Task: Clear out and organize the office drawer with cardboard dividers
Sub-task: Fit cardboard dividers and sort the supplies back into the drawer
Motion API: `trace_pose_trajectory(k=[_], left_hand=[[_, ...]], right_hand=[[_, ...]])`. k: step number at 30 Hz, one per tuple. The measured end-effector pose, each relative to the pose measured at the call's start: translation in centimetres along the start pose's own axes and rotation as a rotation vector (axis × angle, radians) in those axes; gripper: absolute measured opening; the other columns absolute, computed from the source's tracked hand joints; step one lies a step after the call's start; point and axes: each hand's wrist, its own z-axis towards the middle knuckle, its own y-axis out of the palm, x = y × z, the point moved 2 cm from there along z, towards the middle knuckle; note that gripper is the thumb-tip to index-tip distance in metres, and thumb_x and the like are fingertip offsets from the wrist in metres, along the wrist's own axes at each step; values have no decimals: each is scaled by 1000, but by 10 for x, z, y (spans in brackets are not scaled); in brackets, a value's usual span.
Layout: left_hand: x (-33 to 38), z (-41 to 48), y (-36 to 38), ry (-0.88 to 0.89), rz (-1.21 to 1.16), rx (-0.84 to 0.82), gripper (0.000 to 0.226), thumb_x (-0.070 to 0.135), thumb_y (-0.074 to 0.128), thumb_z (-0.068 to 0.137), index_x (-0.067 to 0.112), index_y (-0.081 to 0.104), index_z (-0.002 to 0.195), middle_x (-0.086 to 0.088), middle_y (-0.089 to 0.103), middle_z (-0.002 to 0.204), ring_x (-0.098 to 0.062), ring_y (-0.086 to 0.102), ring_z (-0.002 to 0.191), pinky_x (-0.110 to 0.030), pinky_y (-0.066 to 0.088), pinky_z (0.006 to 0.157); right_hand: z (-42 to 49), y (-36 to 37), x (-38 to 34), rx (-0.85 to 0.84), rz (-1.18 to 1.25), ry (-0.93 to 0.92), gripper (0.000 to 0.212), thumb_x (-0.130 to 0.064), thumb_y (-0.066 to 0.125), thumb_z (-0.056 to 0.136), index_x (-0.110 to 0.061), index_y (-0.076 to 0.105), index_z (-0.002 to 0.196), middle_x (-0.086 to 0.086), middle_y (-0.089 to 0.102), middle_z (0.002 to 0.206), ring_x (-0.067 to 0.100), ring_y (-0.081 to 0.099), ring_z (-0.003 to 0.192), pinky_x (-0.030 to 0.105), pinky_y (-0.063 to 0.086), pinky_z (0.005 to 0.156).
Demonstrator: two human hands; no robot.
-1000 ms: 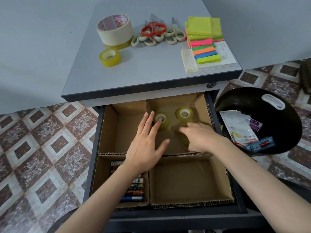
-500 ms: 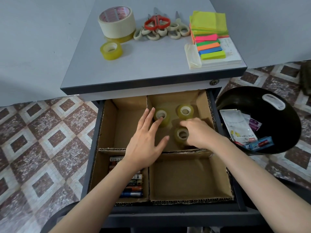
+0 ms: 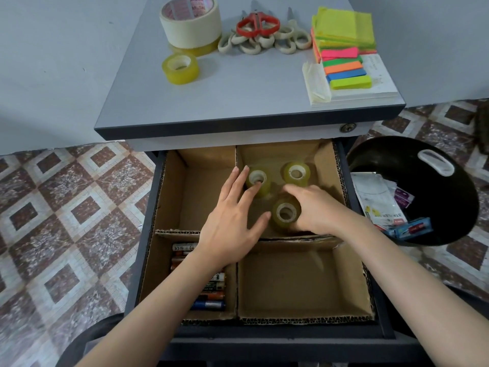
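The open drawer point(image 3: 264, 337) holds cardboard dividers point(image 3: 236, 165) that form four compartments. Three yellowish tape rolls lie in the back right one: a back left roll point(image 3: 264, 189), a back right roll point(image 3: 296, 173) and a front roll point(image 3: 285, 214). My right hand point(image 3: 317, 210) curls around the right side of the front roll. Spread flat over the middle divider, my left hand point(image 3: 230, 226) touches the back left roll with a fingertip, its thumb near the front roll. Batteries point(image 3: 211, 295) lie in the front left compartment, partly under my left forearm.
The cabinet top point(image 3: 238, 96) carries a wide masking tape roll point(image 3: 189, 22), a small yellow tape roll point(image 3: 180, 68), several scissors point(image 3: 258, 30) and stacked sticky notes point(image 3: 344, 30). A black bin point(image 3: 436, 221) with wrappers stands right of the drawer. The back left and front right compartments hold nothing.
My right hand brought a third tape roll into the back right compartment and drew back a little, so the roll now shows. My left hand barely moved.
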Motion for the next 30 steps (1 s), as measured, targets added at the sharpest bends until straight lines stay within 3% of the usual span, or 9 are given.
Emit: trace_pose_trajectory(k=[11,18,22,25,27,30], left_hand=[[-3,1,4,27,3,43,63,55,33,86,27,34,143,13,4,157,4,-20,136,-19,24,89],[-3,0,3,25,-19,53,55,48,44,93,25,35,143,11,5,157,2,-17,138,-24,32,98],[-4,0,5,41,-32,70,54,47,41,94,25,35,143,10,6,157,3,-16,138,-18,14,100],[-6,1,6,51,-105,120,50,41,34,96,21,36,142,6,13,157,5,-9,138,-8,-5,105],[-7,1,6,41,-132,134,53,42,29,95,21,36,142,6,15,156,6,-6,137,-5,-7,104],[-7,1,7,29,-135,135,53,46,30,95,24,35,142,8,15,156,7,-6,137,-10,-5,106]], right_hand=[[4,4,4,-27,43,-21,69,-8,67,80,-20,36,140,12,39,137,27,46,120,24,38,80],[3,4,2,-9,6,-27,68,-14,70,80,-21,38,139,11,40,136,27,49,117,26,41,87],[5,6,0,3,-48,-76,69,-24,71,79,-29,39,140,4,44,139,24,45,124,33,42,98],[7,8,-5,2,-72,-131,60,-29,68,83,-35,44,137,1,47,138,22,46,124,34,44,98],[7,9,-7,-14,-128,-162,52,-25,64,86,-36,48,134,-1,48,138,21,45,124,32,44,96],[7,7,-8,-25,-216,-192,49,-17,58,86,-36,52,130,-2,49,136,20,41,125,34,43,96]])
